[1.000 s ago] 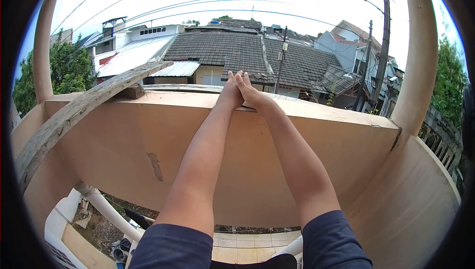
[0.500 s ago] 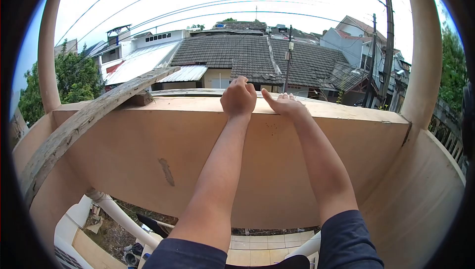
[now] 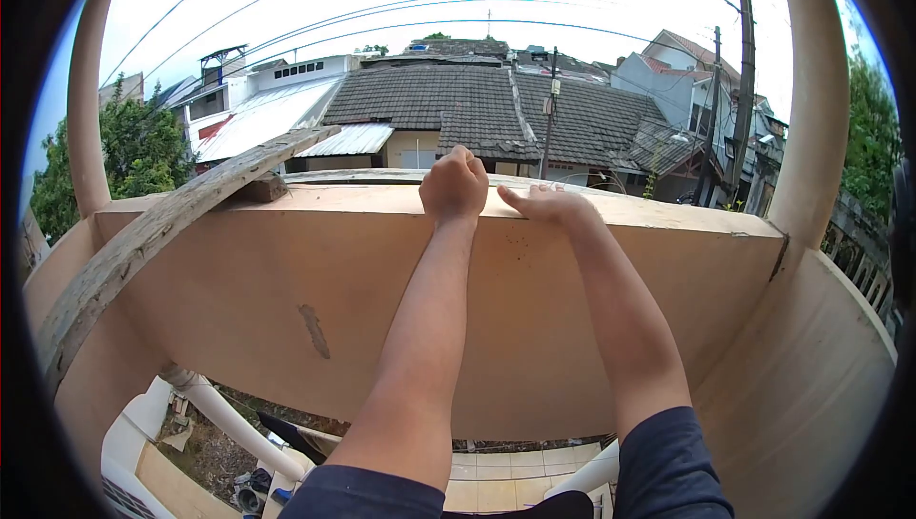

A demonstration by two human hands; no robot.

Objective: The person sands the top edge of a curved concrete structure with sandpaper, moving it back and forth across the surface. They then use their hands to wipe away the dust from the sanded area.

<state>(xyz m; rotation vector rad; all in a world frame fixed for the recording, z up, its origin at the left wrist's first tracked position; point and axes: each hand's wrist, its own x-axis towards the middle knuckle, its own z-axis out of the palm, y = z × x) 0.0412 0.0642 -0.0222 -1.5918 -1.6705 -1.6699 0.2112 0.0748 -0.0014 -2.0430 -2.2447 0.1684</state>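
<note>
My left hand (image 3: 454, 187) is closed in a fist at the top edge of the orange-painted wall (image 3: 382, 280). Whatever the fist may hold is hidden behind its fingers. Just to its right, my right hand (image 3: 555, 205) rests on the wall's top with fingers stretched away from me and the thumb pointing left. Its fingertips lie partly out of sight beyond the wrist. A small gap separates the two hands.
A weathered plank (image 3: 172, 218) slants up from the left onto a brick (image 3: 262, 189) on the ledge. Round columns (image 3: 811, 90) flank the opening. Below the wall are a white pipe (image 3: 239, 424) and a tiled floor (image 3: 496, 481). Tiled roofs (image 3: 410, 94) stand beyond.
My right hand has lowered slightly, and its thumb, raised before, now lies lower toward the ledge. My left hand stays in a fist. The view has shifted a little.
</note>
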